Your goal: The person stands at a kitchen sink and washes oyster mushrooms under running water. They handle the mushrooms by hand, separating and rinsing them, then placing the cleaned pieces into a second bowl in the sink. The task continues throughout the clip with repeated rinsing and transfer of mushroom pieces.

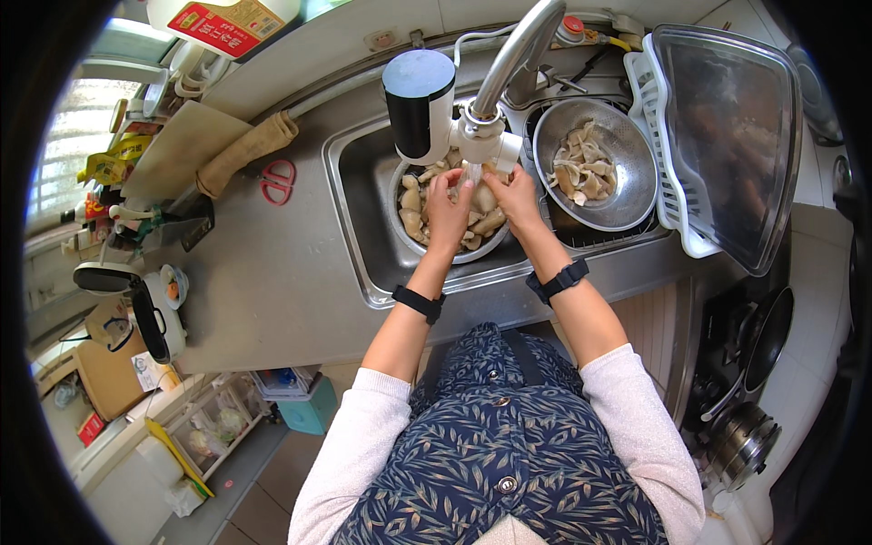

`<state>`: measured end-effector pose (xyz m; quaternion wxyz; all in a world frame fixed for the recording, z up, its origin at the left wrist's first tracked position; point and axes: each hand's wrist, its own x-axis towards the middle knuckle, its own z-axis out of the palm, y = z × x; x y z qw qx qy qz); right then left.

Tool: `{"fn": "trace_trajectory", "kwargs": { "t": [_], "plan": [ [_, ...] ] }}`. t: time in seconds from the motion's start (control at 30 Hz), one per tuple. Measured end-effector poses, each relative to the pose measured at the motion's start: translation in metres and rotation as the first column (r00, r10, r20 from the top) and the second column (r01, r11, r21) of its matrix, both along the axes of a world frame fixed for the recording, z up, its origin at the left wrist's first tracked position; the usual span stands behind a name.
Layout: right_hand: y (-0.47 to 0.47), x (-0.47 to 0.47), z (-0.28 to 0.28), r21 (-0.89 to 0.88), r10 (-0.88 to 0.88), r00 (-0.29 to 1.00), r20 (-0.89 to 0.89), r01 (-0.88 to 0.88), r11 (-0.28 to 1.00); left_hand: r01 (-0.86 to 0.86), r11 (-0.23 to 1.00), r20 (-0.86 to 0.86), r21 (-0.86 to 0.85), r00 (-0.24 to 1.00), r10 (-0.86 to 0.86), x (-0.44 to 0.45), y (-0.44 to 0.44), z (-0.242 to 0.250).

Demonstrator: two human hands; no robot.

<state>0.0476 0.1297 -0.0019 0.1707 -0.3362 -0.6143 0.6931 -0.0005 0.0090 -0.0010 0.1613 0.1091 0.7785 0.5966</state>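
Observation:
Both hands are over a round metal bowl [446, 257] in the sink, under water running from the faucet [489, 82]. Pale, cooked-looking meat pieces [411, 200] fill the bowl. My left hand [447, 211] and my right hand [512, 197] meet at the stream with fingertips on a small pale piece, largely hidden by the fingers and water. A white and black device [419, 109] is fitted to the faucet. To the right, a perforated metal colander [633, 197] holds several flat pale pieces [584, 167].
Red-handled scissors [278, 182] lie on the steel counter [272, 272] left of the sink [371, 272]. A rolled cloth [248, 153] rests behind them. Right of the colander stands a white rack [671, 170] with a large clear lid [732, 143]. A frying pan [768, 337] and a steel pot [742, 443] are at lower right.

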Motion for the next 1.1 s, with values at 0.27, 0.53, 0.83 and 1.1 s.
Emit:
{"fn": "trace_trajectory", "kwargs": {
  "t": [0.27,0.53,0.83,1.1],
  "plan": [
    [-0.013,0.002,0.021,0.342,0.068,0.997,0.032,-0.075,0.937,-0.027,0.984,0.234,0.173,0.972,-0.014,-0.01,0.013,-0.004],
    [-0.007,0.003,0.014,0.391,0.117,0.991,0.071,-0.135,0.91,0.027,0.995,0.272,0.098,0.961,-0.053,-0.014,0.009,0.012],
    [0.0,0.005,0.018,0.441,0.1,0.995,0.022,-0.099,0.892,-0.005,0.956,0.449,0.295,0.884,-0.134,-0.007,0.006,0.015],
    [-0.002,0.019,0.051,0.787,0.296,0.955,0.008,-0.188,0.587,-0.284,0.762,0.775,0.582,0.477,-0.414,-0.015,-0.015,0.026]
  ]
}}
